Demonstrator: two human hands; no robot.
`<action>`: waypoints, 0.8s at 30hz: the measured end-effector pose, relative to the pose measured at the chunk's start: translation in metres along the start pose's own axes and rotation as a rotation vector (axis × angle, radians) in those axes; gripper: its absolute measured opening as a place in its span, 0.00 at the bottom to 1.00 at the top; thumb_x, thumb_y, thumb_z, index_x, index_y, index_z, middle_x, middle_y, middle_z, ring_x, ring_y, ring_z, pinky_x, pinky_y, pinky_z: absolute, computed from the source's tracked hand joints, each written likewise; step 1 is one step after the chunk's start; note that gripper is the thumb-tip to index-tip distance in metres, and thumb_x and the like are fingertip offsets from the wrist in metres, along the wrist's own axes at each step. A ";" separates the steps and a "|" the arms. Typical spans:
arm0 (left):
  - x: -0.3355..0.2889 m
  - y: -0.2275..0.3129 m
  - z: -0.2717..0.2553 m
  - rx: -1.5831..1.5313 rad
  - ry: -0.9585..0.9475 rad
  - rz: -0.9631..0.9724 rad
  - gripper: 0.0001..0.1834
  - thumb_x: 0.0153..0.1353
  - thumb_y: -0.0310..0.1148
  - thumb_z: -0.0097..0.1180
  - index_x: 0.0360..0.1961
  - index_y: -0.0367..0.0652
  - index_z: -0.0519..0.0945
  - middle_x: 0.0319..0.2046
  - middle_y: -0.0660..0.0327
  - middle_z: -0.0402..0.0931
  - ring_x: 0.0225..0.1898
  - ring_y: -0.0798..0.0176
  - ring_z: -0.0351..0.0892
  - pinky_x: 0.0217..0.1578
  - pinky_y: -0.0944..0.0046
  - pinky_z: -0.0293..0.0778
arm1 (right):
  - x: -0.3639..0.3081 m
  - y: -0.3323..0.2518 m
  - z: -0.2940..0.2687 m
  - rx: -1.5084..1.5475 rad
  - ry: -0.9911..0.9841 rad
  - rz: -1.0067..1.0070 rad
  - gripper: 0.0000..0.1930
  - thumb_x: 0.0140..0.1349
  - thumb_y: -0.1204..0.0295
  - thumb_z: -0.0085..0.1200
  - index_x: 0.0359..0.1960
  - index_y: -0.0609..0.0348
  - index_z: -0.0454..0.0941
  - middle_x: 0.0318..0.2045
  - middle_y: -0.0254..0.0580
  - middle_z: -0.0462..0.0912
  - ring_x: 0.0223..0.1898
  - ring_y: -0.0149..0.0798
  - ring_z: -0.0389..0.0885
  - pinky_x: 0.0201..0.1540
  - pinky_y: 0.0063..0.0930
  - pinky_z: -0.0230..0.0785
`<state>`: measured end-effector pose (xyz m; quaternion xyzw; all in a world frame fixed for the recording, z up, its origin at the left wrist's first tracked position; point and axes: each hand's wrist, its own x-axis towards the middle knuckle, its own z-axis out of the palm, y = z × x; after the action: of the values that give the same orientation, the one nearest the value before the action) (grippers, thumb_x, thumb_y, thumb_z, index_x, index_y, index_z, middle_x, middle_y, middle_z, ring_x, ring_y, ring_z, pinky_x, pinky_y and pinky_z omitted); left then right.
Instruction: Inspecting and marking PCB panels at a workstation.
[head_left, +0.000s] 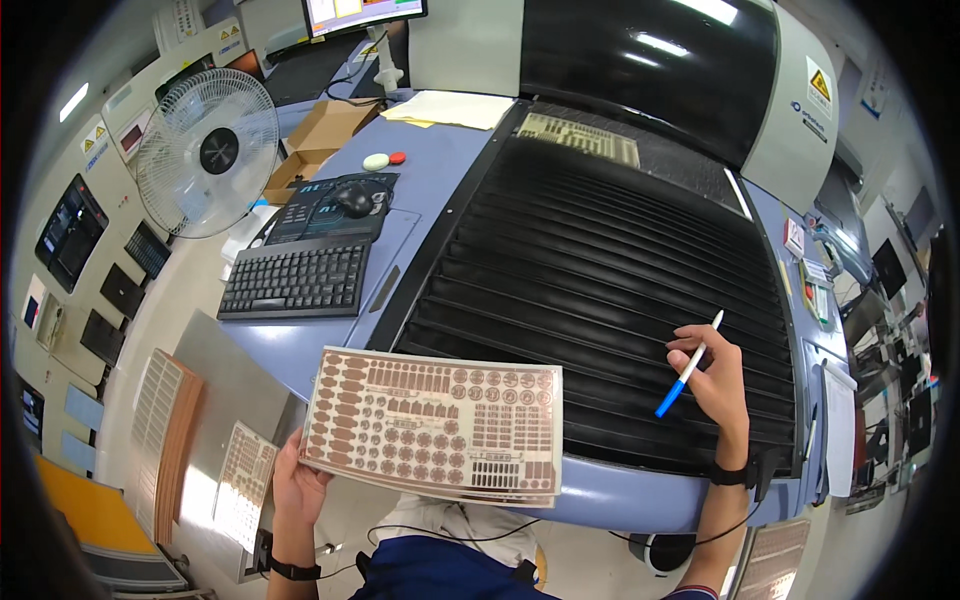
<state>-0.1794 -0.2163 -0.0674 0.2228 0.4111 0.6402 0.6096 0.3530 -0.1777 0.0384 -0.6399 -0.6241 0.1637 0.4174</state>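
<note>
My left hand [298,480] grips the lower left corner of a flat circuit board panel [430,425] with rows of copper-coloured shapes on a pale ground. Its lower edge looks doubled, so more than one sheet may be in the hand. The panel is held in front of my body, over the near edge of the machine. My right hand [718,378] pinches a white marker pen [690,370] with a blue end pointing down and to the left. That hand hovers over the black ribbed bellows cover [600,280] of the machine.
Another panel [580,138] lies on the machine's far bed. Left of the bellows are a keyboard [295,278], a mouse [354,198] and yellowish paper [450,108]. A fan [215,152] stands at far left. Panels stand stacked [160,430] at lower left, beside a single panel [243,480].
</note>
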 end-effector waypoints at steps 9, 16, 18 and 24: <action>-0.009 0.011 -0.007 0.426 0.035 0.174 0.38 0.68 0.52 0.55 0.67 0.32 0.61 0.53 0.50 0.76 0.44 0.53 0.84 0.35 0.55 0.88 | -0.003 0.001 0.001 0.094 0.122 -0.082 0.17 0.58 0.74 0.67 0.48 0.65 0.80 0.38 0.48 0.88 0.40 0.37 0.88 0.46 0.30 0.78; -0.021 -0.009 0.004 0.080 -0.034 -0.066 0.33 0.74 0.54 0.42 0.65 0.35 0.64 0.57 0.48 0.73 0.50 0.51 0.83 0.40 0.52 0.88 | -0.003 0.001 0.011 -0.025 0.173 -0.157 0.17 0.61 0.71 0.65 0.49 0.64 0.79 0.40 0.52 0.88 0.43 0.43 0.88 0.47 0.34 0.77; -0.026 -0.012 0.008 0.093 0.006 -0.022 0.33 0.75 0.54 0.37 0.67 0.36 0.62 0.61 0.48 0.69 0.54 0.49 0.79 0.44 0.49 0.87 | 0.001 0.005 0.010 -0.038 0.188 -0.151 0.17 0.62 0.70 0.64 0.50 0.64 0.79 0.40 0.52 0.88 0.43 0.43 0.88 0.47 0.34 0.77; -0.047 -0.037 0.011 0.024 -0.196 -0.186 0.39 0.71 0.60 0.43 0.72 0.45 0.55 0.65 0.52 0.64 0.60 0.47 0.73 0.48 0.43 0.82 | 0.007 0.004 0.014 -0.045 0.157 -0.078 0.16 0.63 0.70 0.62 0.50 0.64 0.79 0.39 0.53 0.88 0.40 0.43 0.88 0.45 0.34 0.77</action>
<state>-0.1412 -0.2620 -0.0810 0.2526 0.3760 0.5511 0.7008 0.3463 -0.1662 0.0290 -0.6351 -0.6173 0.0827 0.4568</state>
